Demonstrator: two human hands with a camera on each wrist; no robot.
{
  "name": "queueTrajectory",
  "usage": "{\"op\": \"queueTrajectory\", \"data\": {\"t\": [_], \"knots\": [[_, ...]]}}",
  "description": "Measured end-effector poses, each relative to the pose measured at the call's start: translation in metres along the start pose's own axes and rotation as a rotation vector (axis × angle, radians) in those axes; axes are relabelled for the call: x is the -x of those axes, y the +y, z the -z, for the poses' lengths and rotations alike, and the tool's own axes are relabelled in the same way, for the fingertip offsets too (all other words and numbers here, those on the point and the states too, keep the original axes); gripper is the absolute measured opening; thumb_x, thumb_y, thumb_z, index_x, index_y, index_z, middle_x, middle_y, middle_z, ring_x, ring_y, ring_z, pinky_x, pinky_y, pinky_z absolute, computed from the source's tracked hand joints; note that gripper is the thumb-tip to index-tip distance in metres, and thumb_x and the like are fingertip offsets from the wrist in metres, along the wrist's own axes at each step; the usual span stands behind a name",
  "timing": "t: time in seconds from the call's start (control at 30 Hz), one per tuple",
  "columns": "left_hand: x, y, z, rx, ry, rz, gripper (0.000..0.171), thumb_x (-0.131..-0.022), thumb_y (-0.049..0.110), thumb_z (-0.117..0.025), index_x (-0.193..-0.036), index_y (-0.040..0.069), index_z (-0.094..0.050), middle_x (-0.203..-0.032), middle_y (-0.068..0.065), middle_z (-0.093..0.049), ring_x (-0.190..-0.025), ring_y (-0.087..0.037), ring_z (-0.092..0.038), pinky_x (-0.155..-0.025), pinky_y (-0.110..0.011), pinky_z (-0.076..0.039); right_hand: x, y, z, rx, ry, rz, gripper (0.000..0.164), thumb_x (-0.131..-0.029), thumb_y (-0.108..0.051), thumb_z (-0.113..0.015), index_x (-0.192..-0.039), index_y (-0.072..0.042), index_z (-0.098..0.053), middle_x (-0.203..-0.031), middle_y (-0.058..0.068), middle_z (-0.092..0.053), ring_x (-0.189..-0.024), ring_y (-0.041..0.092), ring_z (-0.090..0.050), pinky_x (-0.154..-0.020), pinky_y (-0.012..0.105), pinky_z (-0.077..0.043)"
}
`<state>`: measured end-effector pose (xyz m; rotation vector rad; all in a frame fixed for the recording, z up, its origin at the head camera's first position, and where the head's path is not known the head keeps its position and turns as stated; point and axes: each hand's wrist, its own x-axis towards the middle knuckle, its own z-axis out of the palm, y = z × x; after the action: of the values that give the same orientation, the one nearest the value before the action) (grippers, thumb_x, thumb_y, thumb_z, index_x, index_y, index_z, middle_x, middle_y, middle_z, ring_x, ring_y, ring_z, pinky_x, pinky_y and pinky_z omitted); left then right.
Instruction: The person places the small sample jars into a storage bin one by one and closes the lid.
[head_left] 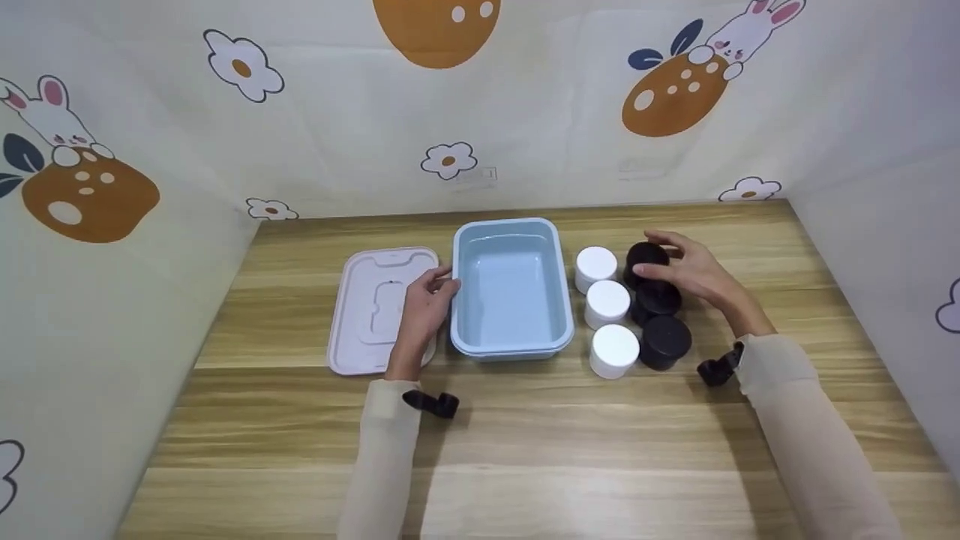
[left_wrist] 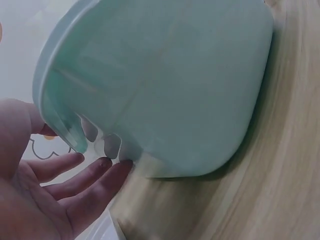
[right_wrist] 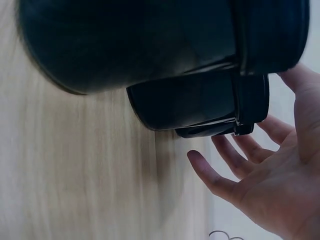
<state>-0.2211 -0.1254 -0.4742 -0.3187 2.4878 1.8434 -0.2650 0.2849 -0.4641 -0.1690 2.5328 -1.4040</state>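
A light blue plastic box (head_left: 510, 300), open at the top, stands in the middle of the table. My left hand (head_left: 426, 304) holds its left side, thumb at the rim and fingertips against the outside wall, as the left wrist view shows too. To the right, my right hand (head_left: 697, 270) spans the farthest black jar (head_left: 646, 255), thumb on its near side and fingers behind, spread loosely. The middle black jar (head_left: 656, 301) and nearest black jar (head_left: 666, 342) stand in line. In the right wrist view, the hand's fingers (right_wrist: 215, 180) lie apart beside the jar lids.
Three white jars, the far one (head_left: 596, 268), the middle one (head_left: 607, 304) and the near one (head_left: 614, 351), stand between box and black jars. A pale flat lid (head_left: 346, 315) lies left of the box, partly under my left hand. Patterned sheeting (head_left: 337, 150) surrounds the wooden table (head_left: 525, 442).
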Motion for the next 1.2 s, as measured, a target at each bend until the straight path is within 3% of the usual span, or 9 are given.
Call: {"op": "queueTrajectory", "data": {"t": [0.37, 0.6, 0.83, 1.0, 1.07, 1.2], "knots": [[0.002, 0.006, 0.003, 0.088, -0.010, 0.047, 0.038, -0.094, 0.020, -0.065, -0.129, 0.005, -0.065, -0.117, -0.019, -0.070, -0.095, -0.020, -0.066, -0.075, -0.027, -0.054, -0.002, -0.010, -0.001, 0.072, -0.026, -0.009, 0.082, -0.087, -0.030, -0.078, -0.154, -0.006, -0.036, -0.153, 0.027, -0.040, -0.137, 0.046, -0.042, -0.105, 0.049, -0.046], [0.002, 0.006, 0.006, 0.109, -0.047, 0.064, 0.038, -0.095, 0.020, -0.066, -0.131, 0.006, -0.065, -0.117, -0.018, -0.070, -0.093, -0.018, -0.066, -0.078, -0.029, -0.056, -0.004, -0.012, -0.003, 0.089, -0.011, -0.011, 0.078, -0.088, -0.027, -0.077, -0.152, -0.003, -0.039, -0.147, 0.027, -0.047, -0.130, 0.041, -0.049, -0.094, 0.030, -0.047], [0.001, 0.005, 0.006, 0.144, -0.072, 0.073, 0.040, -0.095, 0.019, -0.067, -0.133, 0.007, -0.063, -0.113, -0.019, -0.069, -0.078, -0.013, -0.065, -0.062, -0.033, -0.056, -0.004, -0.014, -0.004, 0.104, 0.037, -0.013, 0.076, -0.089, -0.030, -0.076, -0.149, 0.000, -0.041, -0.139, 0.028, -0.052, -0.121, 0.036, -0.052, -0.078, 0.015, -0.046], [0.002, 0.005, 0.007, 0.167, -0.078, 0.069, 0.041, -0.095, 0.018, -0.068, -0.134, 0.009, -0.062, -0.108, -0.018, -0.069, -0.074, -0.013, -0.065, -0.056, -0.026, -0.053, -0.004, -0.019, -0.002, 0.074, 0.071, -0.017, 0.072, -0.089, -0.029, -0.076, -0.147, 0.000, -0.044, -0.135, 0.028, -0.051, -0.116, 0.035, -0.052, -0.072, 0.013, -0.051], [0.002, 0.005, 0.007, 0.165, -0.079, 0.064, 0.041, -0.095, 0.018, -0.068, -0.135, 0.009, -0.062, -0.106, -0.015, -0.069, -0.073, -0.012, -0.065, -0.055, -0.025, -0.053, -0.003, -0.022, 0.000, 0.083, 0.083, -0.015, 0.072, -0.089, -0.029, -0.075, -0.147, 0.000, -0.044, -0.136, 0.027, -0.051, -0.118, 0.035, -0.051, -0.078, 0.016, -0.051], [0.002, 0.005, 0.008, 0.163, -0.080, 0.066, 0.041, -0.095, 0.019, -0.068, -0.135, 0.010, -0.063, -0.108, -0.014, -0.070, -0.074, -0.011, -0.065, -0.056, -0.026, -0.053, -0.002, -0.031, 0.003, 0.135, 0.090, -0.005, 0.072, -0.089, -0.034, -0.075, -0.147, -0.002, -0.046, -0.139, 0.025, -0.052, -0.124, 0.037, -0.047, -0.097, 0.034, -0.044]]}}
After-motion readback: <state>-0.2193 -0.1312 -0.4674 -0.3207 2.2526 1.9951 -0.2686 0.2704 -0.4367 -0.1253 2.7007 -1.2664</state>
